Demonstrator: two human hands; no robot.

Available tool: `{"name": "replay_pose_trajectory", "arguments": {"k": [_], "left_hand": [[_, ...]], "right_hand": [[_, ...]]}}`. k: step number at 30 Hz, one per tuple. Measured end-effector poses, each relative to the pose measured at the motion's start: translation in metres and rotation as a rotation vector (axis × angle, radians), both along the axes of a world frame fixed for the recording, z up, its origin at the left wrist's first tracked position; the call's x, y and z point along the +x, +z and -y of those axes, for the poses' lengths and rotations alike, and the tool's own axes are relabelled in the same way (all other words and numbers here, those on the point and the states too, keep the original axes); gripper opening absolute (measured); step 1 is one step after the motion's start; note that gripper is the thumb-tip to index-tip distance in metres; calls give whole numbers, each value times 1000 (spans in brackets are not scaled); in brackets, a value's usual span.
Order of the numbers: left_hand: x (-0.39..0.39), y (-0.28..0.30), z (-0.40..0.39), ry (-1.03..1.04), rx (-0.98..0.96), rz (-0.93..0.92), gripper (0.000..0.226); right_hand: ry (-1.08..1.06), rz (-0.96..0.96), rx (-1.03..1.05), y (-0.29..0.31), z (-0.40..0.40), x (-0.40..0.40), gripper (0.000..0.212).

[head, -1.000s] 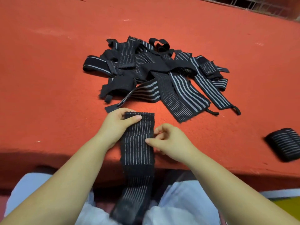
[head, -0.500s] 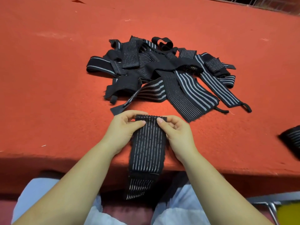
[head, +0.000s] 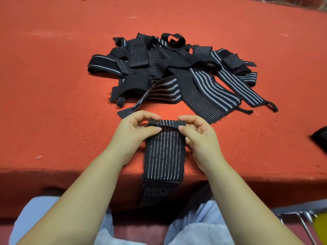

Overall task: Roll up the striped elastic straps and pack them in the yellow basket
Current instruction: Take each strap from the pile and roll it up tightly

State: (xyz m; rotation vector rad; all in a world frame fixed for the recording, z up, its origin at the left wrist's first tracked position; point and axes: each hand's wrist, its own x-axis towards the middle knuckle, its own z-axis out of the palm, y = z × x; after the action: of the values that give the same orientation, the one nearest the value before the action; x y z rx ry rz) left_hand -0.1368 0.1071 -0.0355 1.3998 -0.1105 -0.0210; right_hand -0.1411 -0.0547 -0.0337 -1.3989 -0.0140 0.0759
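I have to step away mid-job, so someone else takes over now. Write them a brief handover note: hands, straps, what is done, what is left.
Left hand and right hand: each pinches a side of the first fold at the far end of the strap being rolled, whose tail hangs over the table edge.
Pile of loose straps lies beyond the hands.
A dark rolled strap lies at the right edge.
Yellow basket: only a corner shows, bottom right.
Left: finish this roll, roll the pile, pack everything.
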Motion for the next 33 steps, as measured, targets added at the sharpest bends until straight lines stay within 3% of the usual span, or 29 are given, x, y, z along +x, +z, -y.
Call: {"name": "replay_pose_trajectory", "arguments": {"k": [11,16,19,24,33], "left_hand": [[1,1,-1,-5,-60,-60,24],[3,-1,-2,46,-62,-49,27],[3,-3,-3,45,-32,-30,28],[4,-3,-3,27,-43,-2,39],[3,-1,-1,-118,41,-63,26]], "right_hand": [[-93,-15,91,0,-1,0,25],[-93,12,-27,-1,-5,0,7],[-68,13,-49,0,-5,1,20],[-17,21,-26,-2,0,0,14],[-71,90,8,-8,3,1,33]]}}
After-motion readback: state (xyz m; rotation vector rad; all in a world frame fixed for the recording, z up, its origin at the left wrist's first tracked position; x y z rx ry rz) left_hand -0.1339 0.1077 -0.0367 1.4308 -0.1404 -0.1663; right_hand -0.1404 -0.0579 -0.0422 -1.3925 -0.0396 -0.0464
